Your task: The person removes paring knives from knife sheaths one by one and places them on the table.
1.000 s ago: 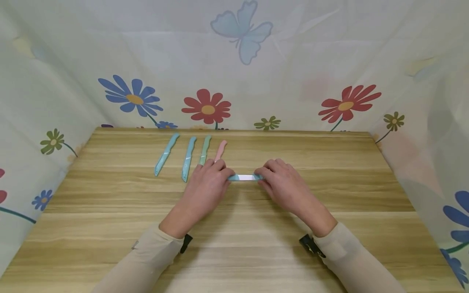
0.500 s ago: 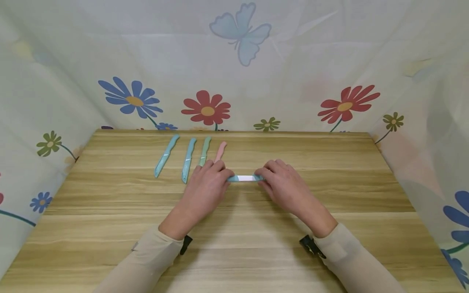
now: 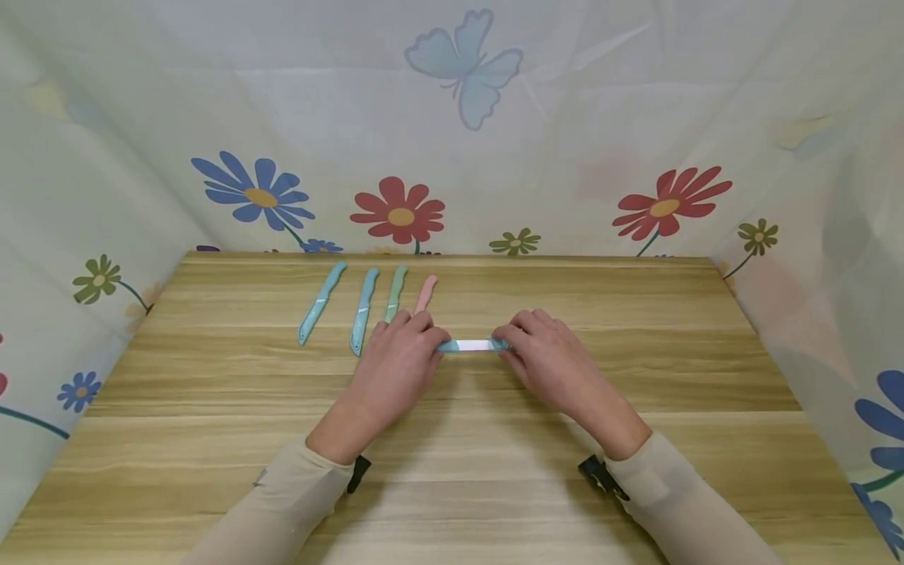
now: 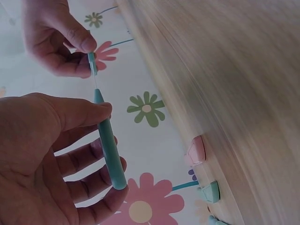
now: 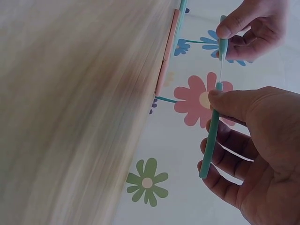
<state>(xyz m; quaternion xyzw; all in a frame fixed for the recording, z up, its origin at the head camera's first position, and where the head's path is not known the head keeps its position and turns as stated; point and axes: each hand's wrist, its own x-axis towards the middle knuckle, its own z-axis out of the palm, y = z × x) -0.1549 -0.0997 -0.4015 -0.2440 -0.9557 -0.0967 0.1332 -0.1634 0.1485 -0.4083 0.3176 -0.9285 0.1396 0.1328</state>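
Observation:
Above the table, a small knife with a teal handle lies level between the two hands, a short stretch of bright blade bare in the middle. My left hand pinches its handle between thumb and fingers. The right hand grips the teal blade sheath, which covers the tip end. Behind the left hand lie two blue sheathed knives, a green knife and a pink knife. The left hand partly hides the green and pink ones.
The wooden table runs back to a pale curtain printed with flowers and a butterfly. Curtain also hangs along the left and right sides. Dark straps sit at both wrists.
Both hands keep their grip on the knife and its sheath, and the bare blade looks the same length. The head view has shifted slightly, with the scene a little lower.

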